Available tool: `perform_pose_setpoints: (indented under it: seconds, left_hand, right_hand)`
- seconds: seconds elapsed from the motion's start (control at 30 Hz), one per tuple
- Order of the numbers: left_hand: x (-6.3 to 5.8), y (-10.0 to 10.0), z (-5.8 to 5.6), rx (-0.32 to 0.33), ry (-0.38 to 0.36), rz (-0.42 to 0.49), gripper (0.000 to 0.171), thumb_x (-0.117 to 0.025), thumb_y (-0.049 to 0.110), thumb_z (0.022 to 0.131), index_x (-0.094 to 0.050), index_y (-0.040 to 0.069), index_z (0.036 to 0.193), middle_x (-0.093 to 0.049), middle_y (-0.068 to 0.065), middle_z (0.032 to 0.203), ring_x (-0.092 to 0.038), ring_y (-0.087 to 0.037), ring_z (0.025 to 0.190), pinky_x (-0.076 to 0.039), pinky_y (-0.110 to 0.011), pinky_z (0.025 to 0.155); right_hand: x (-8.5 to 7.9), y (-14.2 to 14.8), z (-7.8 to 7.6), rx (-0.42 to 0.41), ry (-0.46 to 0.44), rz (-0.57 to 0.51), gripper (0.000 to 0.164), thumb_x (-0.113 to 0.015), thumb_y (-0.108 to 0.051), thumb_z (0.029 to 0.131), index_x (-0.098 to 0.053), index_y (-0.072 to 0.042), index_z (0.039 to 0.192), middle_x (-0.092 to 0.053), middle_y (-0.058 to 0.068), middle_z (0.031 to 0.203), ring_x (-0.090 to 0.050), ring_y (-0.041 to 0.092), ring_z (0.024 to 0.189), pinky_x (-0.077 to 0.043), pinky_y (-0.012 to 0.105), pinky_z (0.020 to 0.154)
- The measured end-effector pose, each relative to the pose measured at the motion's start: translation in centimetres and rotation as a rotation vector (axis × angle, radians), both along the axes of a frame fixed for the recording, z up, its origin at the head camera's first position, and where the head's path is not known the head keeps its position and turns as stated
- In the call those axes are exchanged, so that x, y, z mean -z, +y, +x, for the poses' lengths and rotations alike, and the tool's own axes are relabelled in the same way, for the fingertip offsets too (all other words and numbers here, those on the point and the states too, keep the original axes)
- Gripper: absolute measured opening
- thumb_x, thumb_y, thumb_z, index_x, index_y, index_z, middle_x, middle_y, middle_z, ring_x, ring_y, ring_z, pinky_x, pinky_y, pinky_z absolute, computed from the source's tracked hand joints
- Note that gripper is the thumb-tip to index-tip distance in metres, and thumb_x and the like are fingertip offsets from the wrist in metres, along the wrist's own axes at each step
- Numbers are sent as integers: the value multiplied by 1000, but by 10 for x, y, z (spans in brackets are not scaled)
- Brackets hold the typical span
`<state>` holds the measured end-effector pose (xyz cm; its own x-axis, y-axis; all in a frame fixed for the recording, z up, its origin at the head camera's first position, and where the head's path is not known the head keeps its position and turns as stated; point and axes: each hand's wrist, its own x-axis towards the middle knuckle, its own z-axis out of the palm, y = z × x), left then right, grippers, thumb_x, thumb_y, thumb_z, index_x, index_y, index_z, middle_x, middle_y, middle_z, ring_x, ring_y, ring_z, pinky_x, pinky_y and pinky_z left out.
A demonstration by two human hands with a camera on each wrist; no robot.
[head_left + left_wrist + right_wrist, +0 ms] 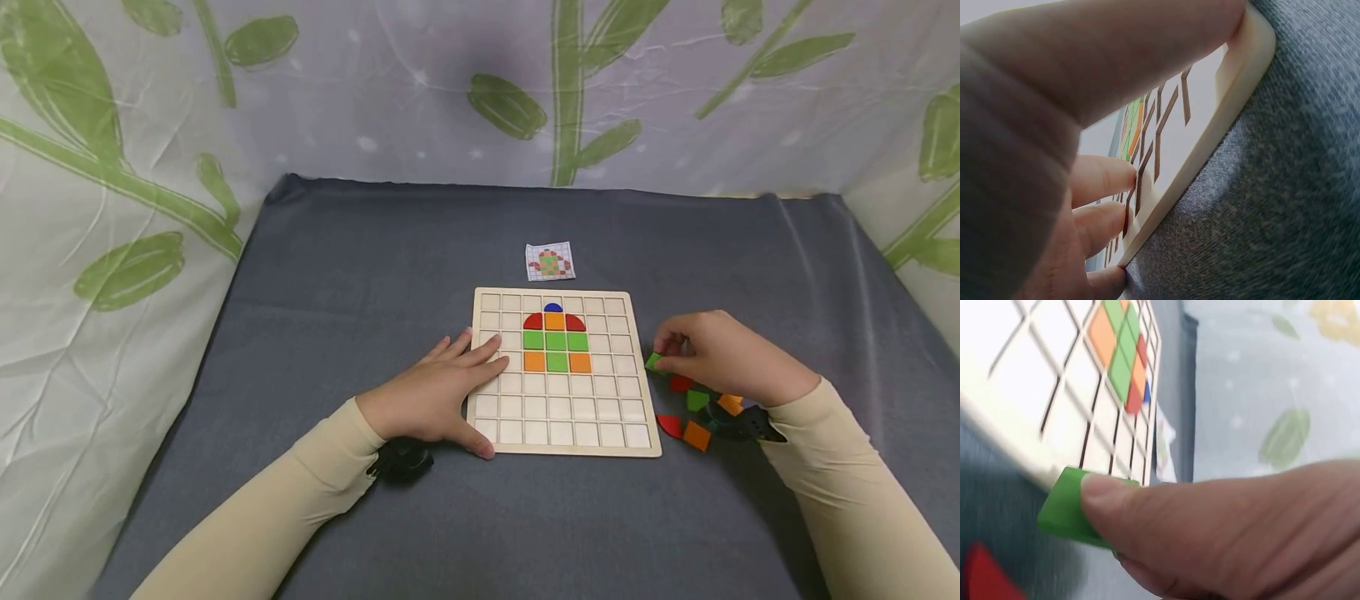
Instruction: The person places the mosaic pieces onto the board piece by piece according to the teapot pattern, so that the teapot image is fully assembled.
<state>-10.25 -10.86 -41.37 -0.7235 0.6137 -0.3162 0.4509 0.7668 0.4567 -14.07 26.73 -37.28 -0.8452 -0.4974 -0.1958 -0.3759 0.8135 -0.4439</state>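
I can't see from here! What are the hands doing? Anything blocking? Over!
Right hand pinching green tile, right of board. Left hand on board's left edge. Nothing visible between tile and board.

Board (560, 408), pale wood, gridded, flat on the grey tabletop (360, 275); ten coloured pieces (556, 341) seated in its cells. Tile (1062, 507), plain green, pinched in the person's right fingers (1116, 499) just beside the board.

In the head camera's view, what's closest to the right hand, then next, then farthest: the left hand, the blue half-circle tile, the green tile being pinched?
1. Green tile: pinched by the right hand, at the right edge of the wooden grid board.
2. Blue half-circle tile: in the board's top row.
3. Left hand: across at the board's left edge.
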Motion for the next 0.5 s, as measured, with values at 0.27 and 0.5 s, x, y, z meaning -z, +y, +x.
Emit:
perform_pose_setpoints:
  seconds: [0.27, 0.5]
  left_hand:
    - [1, -1, 0, 0, -1, 1, 118, -90, 62, 74, -33, 17, 166, -10, -1, 176, 4, -36, 162, -1, -54, 130]
    - [2, -1, 0, -2, 2, 1, 119, -90, 63, 73, -32, 18, 167, -10, 0, 176, 4, -35, 162, -1, -54, 130]
  right_hand:
    - [1, -36, 0, -126, 48, -51, 16, -85, -8, 87, -71, -17, 88, -65, -9, 80, -53, 8, 66, -45, 26, 59]
    - [5, -63, -2, -234, 66, -47, 18, -86, -8, 87, -70, -18, 86, -63, -10, 80, -52, 9, 70, -47, 27, 64]
